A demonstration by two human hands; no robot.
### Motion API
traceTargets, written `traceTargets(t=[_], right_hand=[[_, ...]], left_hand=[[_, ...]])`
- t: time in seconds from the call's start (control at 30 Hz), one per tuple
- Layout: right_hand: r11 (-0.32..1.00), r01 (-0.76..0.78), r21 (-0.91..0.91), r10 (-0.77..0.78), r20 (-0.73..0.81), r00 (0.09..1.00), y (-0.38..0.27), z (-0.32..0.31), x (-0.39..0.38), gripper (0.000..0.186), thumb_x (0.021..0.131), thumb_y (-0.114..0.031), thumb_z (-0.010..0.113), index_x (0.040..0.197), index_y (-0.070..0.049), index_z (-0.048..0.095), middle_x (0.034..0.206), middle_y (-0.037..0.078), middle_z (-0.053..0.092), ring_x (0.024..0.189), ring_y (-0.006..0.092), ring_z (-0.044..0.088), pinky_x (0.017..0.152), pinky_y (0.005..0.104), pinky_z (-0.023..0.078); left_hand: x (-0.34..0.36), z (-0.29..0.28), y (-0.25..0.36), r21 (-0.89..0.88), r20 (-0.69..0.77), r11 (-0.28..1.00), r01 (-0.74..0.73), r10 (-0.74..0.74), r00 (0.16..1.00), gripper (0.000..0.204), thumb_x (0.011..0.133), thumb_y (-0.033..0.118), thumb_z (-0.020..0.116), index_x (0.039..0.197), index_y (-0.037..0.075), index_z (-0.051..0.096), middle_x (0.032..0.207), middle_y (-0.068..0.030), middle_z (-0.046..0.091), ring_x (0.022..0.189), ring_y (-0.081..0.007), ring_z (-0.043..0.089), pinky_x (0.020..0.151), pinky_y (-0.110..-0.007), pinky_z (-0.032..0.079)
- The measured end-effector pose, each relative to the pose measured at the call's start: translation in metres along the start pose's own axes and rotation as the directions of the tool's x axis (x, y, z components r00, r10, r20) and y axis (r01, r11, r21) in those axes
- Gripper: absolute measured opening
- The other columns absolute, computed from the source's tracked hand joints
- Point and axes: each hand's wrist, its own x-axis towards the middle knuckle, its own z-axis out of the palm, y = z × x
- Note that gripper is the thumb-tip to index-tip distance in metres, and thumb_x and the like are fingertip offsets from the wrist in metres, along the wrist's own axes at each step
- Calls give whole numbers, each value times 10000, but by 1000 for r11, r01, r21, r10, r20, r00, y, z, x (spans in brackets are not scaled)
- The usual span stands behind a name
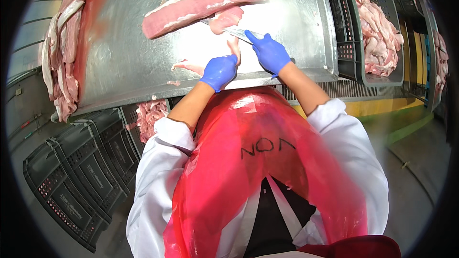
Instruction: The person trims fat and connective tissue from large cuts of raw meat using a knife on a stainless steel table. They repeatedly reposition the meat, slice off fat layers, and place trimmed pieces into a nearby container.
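Head; knife (237,32) points up-left; loin (205,9) slants up-right; left hand (220,72) grips meat strip (234,48); right hand (270,53), knife.

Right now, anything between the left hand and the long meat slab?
Yes: straight ahead of the left hand, the knife in the right hand and the small meat piece at its blade lie before the long meat slab. Toward the slab's left end, nothing visible blocks.
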Motion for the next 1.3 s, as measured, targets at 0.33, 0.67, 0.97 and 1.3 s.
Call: traceTargets(t=[0.33,0.67,0.97,1.3], right_hand=[[997,74,16,-73,-65,995,-25,18,52,538,963,-154,499,1496,-210,456,1177,229,654,1098,399,630,865,495,561],[999,7,-42,-4,72,997,36,-30,-18,521,1030,-241,493,1543,-290,414,1207,241,639,1036,413,647,891,494,542],[978,-206,-13,202,-151,968,163,-61,-38,520,1032,-223,518,1536,-319,437,938,340,646,901,492,650,842,536,508],[953,-68,294,18,172,985,-1,-66,-57,531,1010,-237,527,1536,-247,452,923,273,659,858,425,664,811,521,519]], left_hand=[[-7,3,7,80,176,989,-123,108,979,148,855,146,594,919,13,608,707,-199,663,671,-384,679,636,-503,537],[-82,-23,-128,159,-19,889,430,-433,901,136,885,142,581,959,62,663,850,-268,691,749,-453,692,680,-557,552],[-153,-42,-183,128,-11,826,548,-552,834,187,864,160,604,1020,65,645,963,-269,696,887,-453,681,789,-550,539],[-123,-30,-99,-12,-4,915,403,-403,915,154,854,159,597,952,46,634,867,-234,689,842,-429,685,759,-553,517]])
